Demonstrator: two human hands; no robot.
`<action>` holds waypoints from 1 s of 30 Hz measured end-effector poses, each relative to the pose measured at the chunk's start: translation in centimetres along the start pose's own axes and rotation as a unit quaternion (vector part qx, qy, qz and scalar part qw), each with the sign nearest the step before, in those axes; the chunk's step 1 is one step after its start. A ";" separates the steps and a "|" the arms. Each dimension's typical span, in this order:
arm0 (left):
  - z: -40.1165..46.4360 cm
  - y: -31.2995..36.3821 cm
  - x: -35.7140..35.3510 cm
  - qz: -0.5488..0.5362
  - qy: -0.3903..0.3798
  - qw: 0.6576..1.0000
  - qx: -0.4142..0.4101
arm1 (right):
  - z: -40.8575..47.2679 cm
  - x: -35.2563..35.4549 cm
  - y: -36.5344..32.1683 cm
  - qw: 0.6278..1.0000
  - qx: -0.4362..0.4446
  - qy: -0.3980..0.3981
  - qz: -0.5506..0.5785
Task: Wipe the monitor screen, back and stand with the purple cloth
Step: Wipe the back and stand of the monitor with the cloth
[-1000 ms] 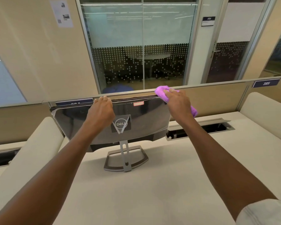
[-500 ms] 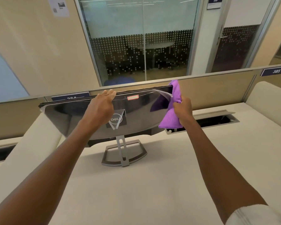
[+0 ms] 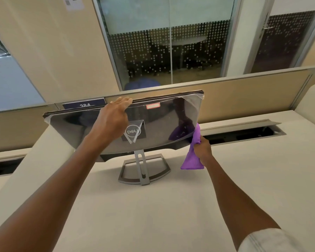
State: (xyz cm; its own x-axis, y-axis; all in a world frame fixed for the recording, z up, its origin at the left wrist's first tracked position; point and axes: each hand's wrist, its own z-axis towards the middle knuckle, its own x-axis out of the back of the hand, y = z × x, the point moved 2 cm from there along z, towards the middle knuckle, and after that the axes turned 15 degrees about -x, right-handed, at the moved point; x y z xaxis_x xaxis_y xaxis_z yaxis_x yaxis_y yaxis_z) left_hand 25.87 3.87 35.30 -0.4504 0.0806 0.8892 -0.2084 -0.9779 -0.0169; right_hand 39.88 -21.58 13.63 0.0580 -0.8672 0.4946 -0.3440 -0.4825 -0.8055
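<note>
The monitor (image 3: 116,124) stands on its stand (image 3: 144,170) on the pale surface (image 3: 171,215), its glossy back toward the camera and its screen facing away, out of sight. The left hand (image 3: 111,122) lies flat on the back near the top edge, fingers (image 3: 124,101) open and curled over that edge, steadying the panel. The right hand (image 3: 202,148) is closed around the bunched cloth (image 3: 192,160), which touches the monitor's lower right corner and hangs down toward the surface.

The step in hand looks like wiping the right side edge of the back, with the stroke now at the bottom corner. Next, the cloth probably needs to go along the lower edge or down to the stand, while the left hand keeps the panel from tipping.

A clear film seems to peel at the top right corner, though it is hard to be sure. The cloth's contact point is partly masked by its own reflection. How clean the back is cannot be judged.
</note>
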 end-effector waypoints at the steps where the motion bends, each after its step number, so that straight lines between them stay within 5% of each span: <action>1: 0.0 0.1 0.1 -0.003 0.001 1.000 0.000 | 0.1 -0.2 0.1 1.000 -0.009 -0.006 0.004; 9: -0.1 0.3 0.4 -0.022 -0.007 1.000 0.011 | -0.1 0.3 0.8 0.992 -0.089 -0.083 -0.028; 15: -0.3 0.1 -0.1 -0.023 -0.005 1.000 0.012 | -2.2 1.6 1.2 0.959 -0.254 -0.043 0.116; 23: -0.9 0.1 -0.4 -0.024 -0.007 1.000 -0.004 | -8.8 4.9 -6.6 0.961 0.021 0.233 0.150; 30: -0.5 -0.3 0.0 -0.033 -0.011 0.999 -0.002 | -9.9 3.5 -12.7 0.943 0.222 0.235 0.082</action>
State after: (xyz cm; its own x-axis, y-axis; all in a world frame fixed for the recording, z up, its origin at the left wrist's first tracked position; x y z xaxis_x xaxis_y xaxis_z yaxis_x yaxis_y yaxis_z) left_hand 25.50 4.24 35.12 -0.4172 0.1405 0.8979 -0.2412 -0.9697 0.0397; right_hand 35.15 -17.26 28.81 -0.4195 -0.8342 0.3580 0.1190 -0.4415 -0.8893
